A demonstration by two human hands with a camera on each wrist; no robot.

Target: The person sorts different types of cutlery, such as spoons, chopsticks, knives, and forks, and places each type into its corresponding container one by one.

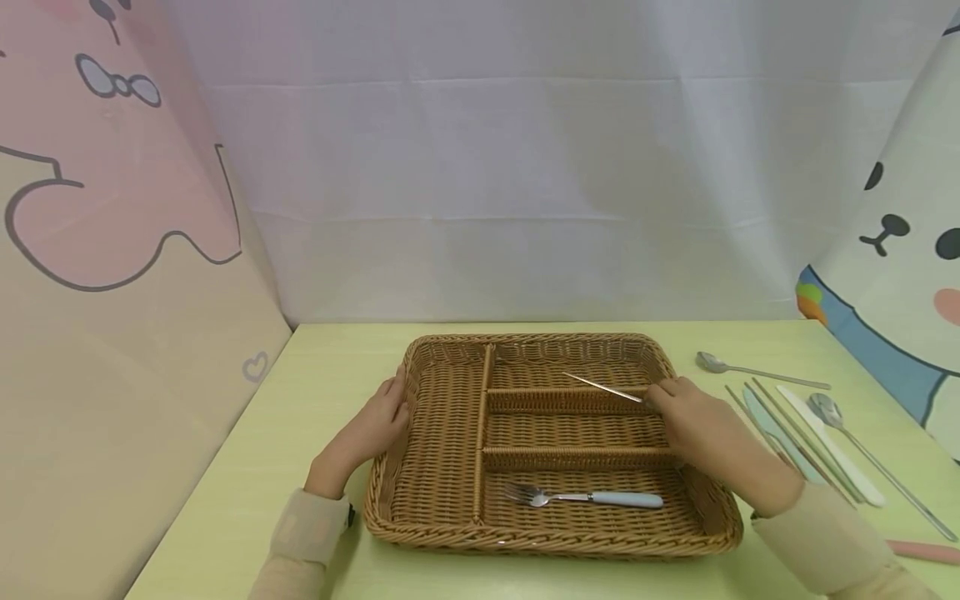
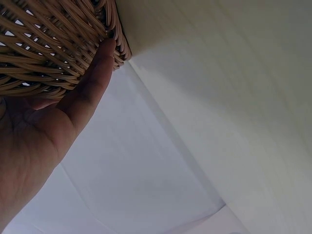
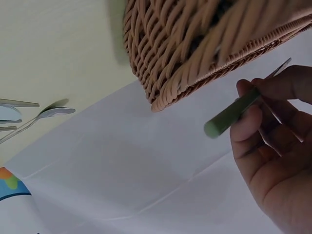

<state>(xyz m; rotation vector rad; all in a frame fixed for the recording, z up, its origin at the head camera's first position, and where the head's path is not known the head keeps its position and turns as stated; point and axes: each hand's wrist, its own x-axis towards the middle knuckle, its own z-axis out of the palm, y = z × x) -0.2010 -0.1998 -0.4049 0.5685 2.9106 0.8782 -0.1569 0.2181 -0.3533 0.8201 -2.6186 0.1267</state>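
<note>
A brown wicker basket [image 1: 482, 433] with dividers lies on the table. At its left rim, my left hand [image 1: 382, 421] grips the side; in the left wrist view a finger [image 2: 95, 80] lies along the woven outer wall. Over the right-hand compartments, my right hand [image 1: 697, 425] holds a slim utensil with a green handle [image 3: 231, 113]. Its thin metal end [image 1: 603, 387] points left above the divider; its exact kind I cannot tell. In the right wrist view the thumb and fingers pinch the handle. A fork [image 1: 592, 498] with a pale blue handle rests in the front right compartment.
Right of the basket lie a spoon [image 1: 761, 373], another long spoon [image 1: 873, 467], a mint-coloured utensil [image 1: 780, 433], a white utensil [image 1: 836, 450] and several thin sticks. A pink handle [image 1: 922, 551] shows at the right edge. A white curtain [image 1: 487, 167] hangs behind the table.
</note>
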